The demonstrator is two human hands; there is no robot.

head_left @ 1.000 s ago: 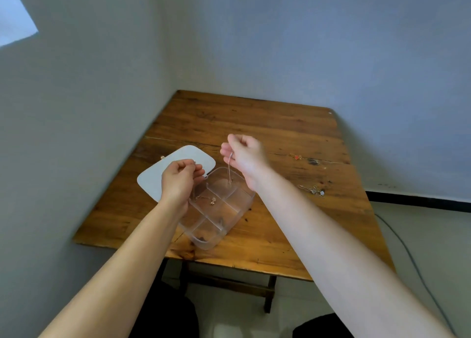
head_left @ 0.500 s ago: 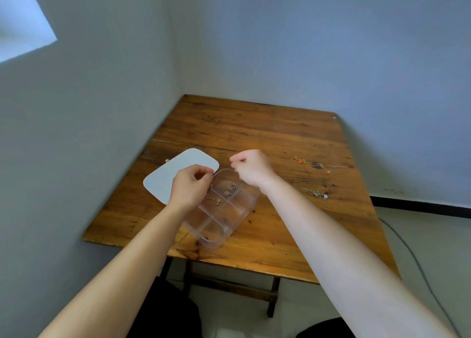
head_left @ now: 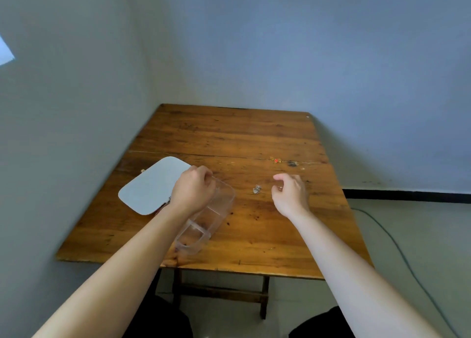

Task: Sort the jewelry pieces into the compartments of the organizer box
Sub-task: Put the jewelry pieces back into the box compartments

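The clear organizer box (head_left: 216, 210) lies on the wooden table (head_left: 229, 139), left of centre. My left hand (head_left: 193, 188) is curled over its far end, fingers closed on the rim, and hides the far compartments. My right hand (head_left: 290, 192) hovers low over the table to the right of the box, fingers curled. A small glint shows at its fingertips, and I cannot tell whether it holds anything. A silver jewelry piece (head_left: 257, 189) lies just left of that hand. A red and gold piece (head_left: 275, 160) lies farther back.
The box's pale lid (head_left: 153, 184) lies flat, left of the box and partly under my left wrist. A tiny gold item (head_left: 142, 170) sits beyond the lid's left edge. Walls close off the table's left and far sides. A cable (head_left: 397, 246) runs along the floor at right.
My right hand lowered the chain into the box, then moved right to the silver pieces. My left hand came down onto the box's far end. The camera tilted.
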